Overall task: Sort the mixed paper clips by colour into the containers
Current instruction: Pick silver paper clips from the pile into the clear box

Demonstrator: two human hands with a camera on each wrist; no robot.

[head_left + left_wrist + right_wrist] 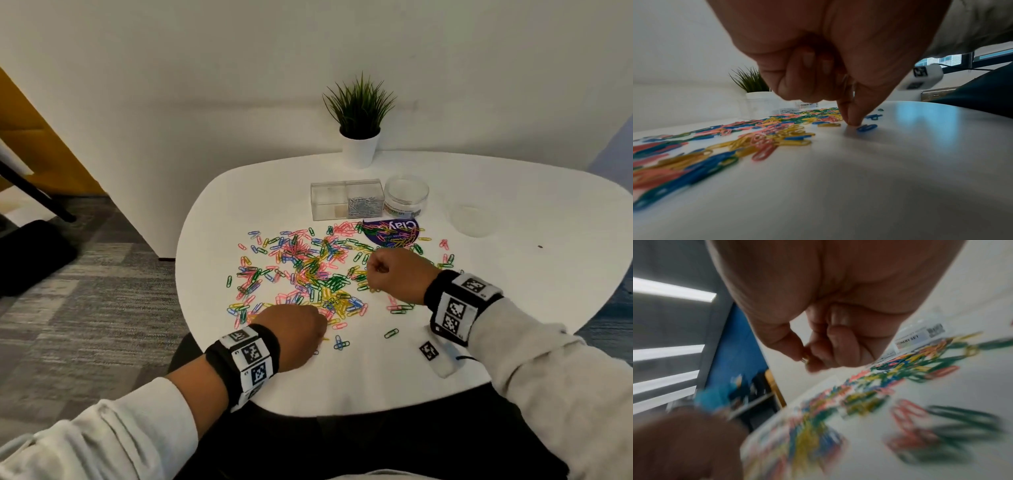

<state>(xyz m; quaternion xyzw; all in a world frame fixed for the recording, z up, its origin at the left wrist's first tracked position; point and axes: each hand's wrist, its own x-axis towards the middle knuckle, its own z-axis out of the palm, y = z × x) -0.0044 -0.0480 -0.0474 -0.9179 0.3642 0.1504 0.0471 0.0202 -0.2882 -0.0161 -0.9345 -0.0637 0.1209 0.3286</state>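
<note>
At the near edge of the white counter [376,383], we lower our left hand [291,329], its fingers [851,113] curled, thumb and forefinger pressed together at the tips on the surface, pinching what looks like a yellow clip, just beside a blue paper clip [867,127]. A small marker block [436,356] lies near the same edge, toward the right.

Farther in, our right hand [394,274] hangs above the spread in a loose fist, its fingers [830,350] curled, thumb and forefinger pinching a small clip whose colour we cannot tell in the blur.

The mixed paper clips [308,274], pink, yellow, green and blue, lie scattered across the middle of the counter, some over a dark round sticker [394,229].

Beyond them, toward the far edge, stand a clear rectangular box [346,198] with silver clips in its right compartment, a clear round jar [406,195] just beside it, and a clear lid [474,219] well apart to the right. A potted plant [359,137] stands at the far edge.
</note>
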